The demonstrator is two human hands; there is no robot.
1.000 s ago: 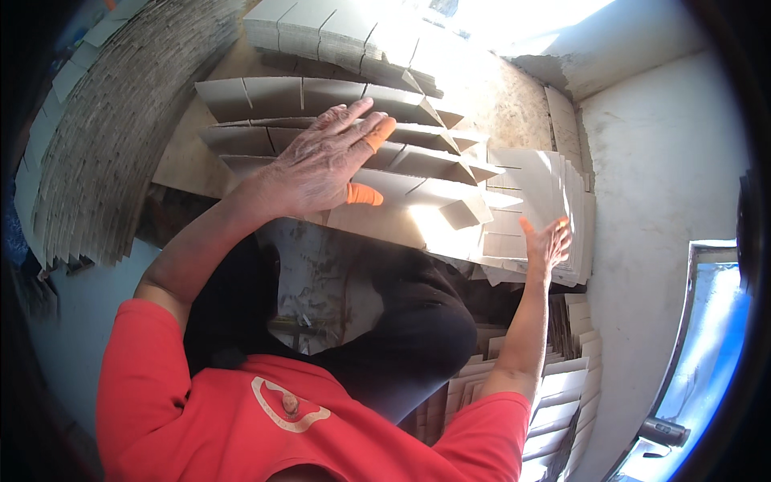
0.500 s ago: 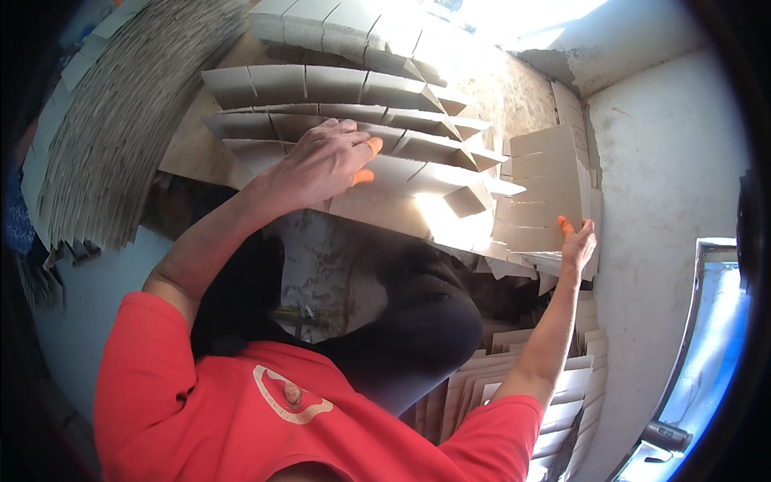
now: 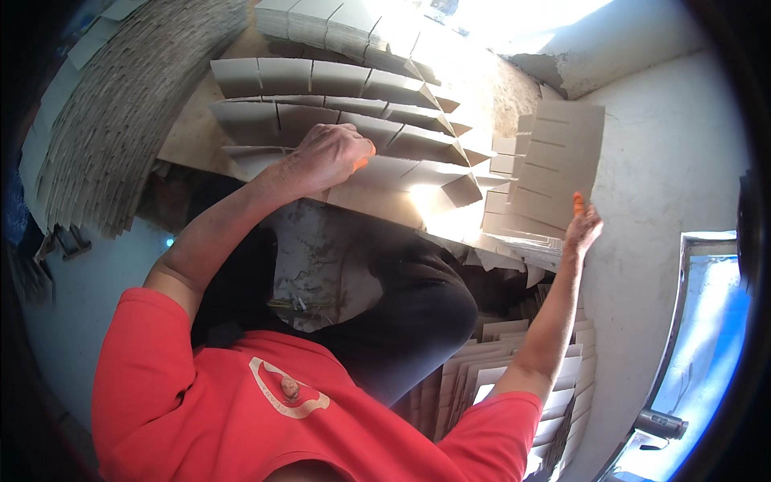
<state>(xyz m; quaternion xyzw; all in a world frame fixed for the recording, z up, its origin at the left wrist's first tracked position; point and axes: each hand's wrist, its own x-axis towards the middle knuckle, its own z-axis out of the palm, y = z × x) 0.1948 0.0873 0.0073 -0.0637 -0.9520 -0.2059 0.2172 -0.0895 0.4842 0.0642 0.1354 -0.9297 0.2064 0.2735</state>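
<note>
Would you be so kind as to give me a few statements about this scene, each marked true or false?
1. The right hand holds a slotted cardboard sheet. True.
2. The left hand is at the standing cardboard strips. True.
3. The person wears blue on top. False: the shirt is red.
4. Orange coverings show on both hands. True.
5. The sheet is left of the left hand. False: it is to the right.
6. The picture's left side shows only bare wall. False: a large stack of cardboard is there.
</note>
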